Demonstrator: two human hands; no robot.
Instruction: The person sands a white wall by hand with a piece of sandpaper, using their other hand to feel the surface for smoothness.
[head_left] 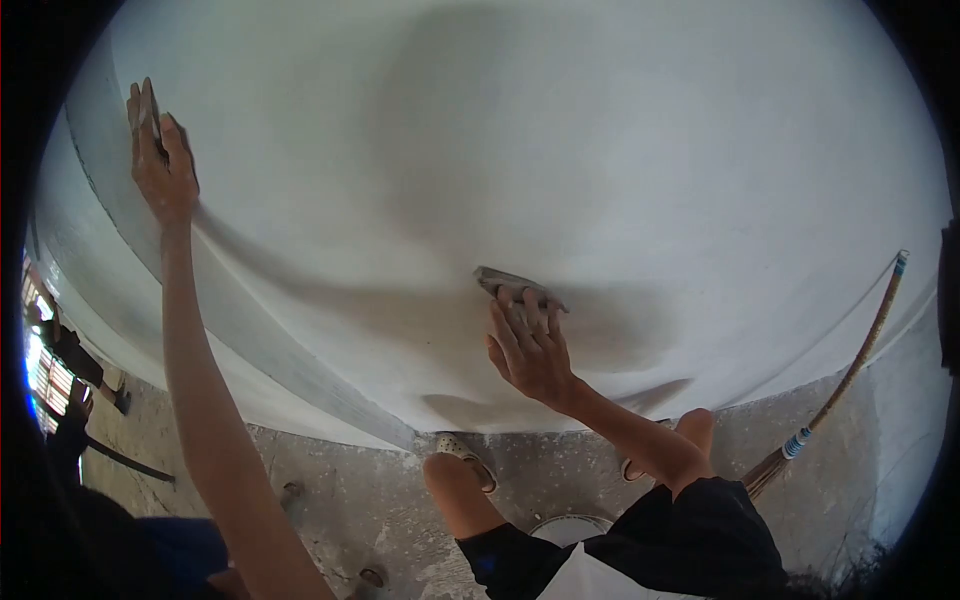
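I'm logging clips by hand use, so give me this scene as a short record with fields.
left hand: raised against the wall, grip unclear
right hand: fingers on a flat grey pad, pressed to the wall
surface: broad pale wall, smooth-looking, with shadows
leaning at right: long stick with blue bands and bristles at its lower end
underfoot: speckled grey floor
footwear: pale clog with holes
far left: dark shapes, too unclear to identify

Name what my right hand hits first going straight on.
Past the grey tool in your right hand, only bare white surface shows; sliding along it looks free, though depth is unclear.
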